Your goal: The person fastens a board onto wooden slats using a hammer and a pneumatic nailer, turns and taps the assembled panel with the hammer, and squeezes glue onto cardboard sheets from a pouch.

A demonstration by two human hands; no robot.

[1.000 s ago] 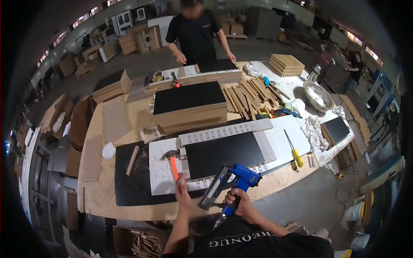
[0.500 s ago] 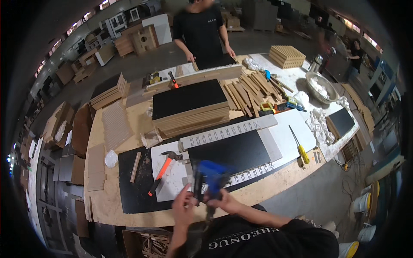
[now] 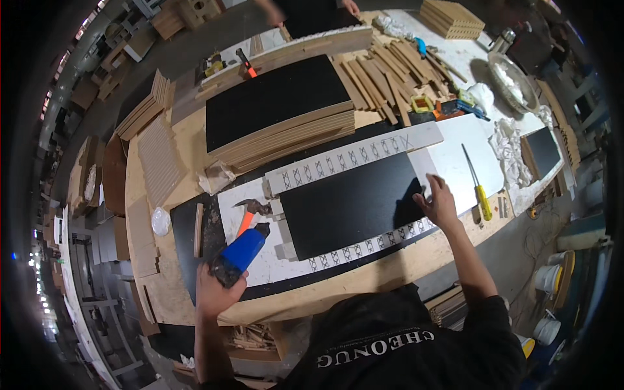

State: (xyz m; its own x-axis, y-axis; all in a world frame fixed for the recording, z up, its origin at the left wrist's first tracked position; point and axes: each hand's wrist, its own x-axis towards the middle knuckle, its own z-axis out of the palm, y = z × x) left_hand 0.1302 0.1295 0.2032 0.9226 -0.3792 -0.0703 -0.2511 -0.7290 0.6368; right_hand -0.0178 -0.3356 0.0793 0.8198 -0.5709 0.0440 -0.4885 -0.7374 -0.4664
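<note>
Nail gun (image 3: 239, 252): blue body, black end. Hammer (image 3: 249, 215): orange handle, dark head. Near panel (image 3: 351, 205): plain black. Strip (image 3: 354, 158) beyond it: white, repeating dark cross pattern. Screwdriver (image 3: 476, 184), right: yellow handle. Workbench (image 3: 156, 273): pale tan wood.

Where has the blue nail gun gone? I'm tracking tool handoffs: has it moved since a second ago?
Yes. The blue nail gun went from the right hand to the left hand, leftward to beside the hammer.
</note>
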